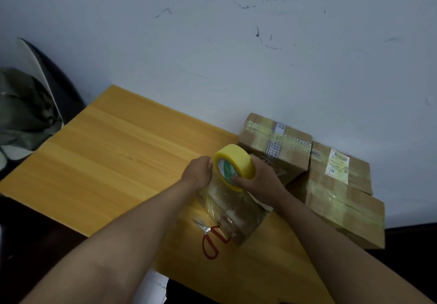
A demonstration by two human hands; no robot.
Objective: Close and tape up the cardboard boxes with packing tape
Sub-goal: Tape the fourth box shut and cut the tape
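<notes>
Gripping the tape roll (235, 166), the right hand (260, 181) faces the left hand (198, 171), which clasps the tape-wrapped box (234, 216).

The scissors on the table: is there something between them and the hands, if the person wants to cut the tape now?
Partly. The box being taped lies right beside the scissors and seems to overlap one red handle. Both hands are occupied: the right hand holds the tape roll, the left hand grips the box's far end.
</notes>
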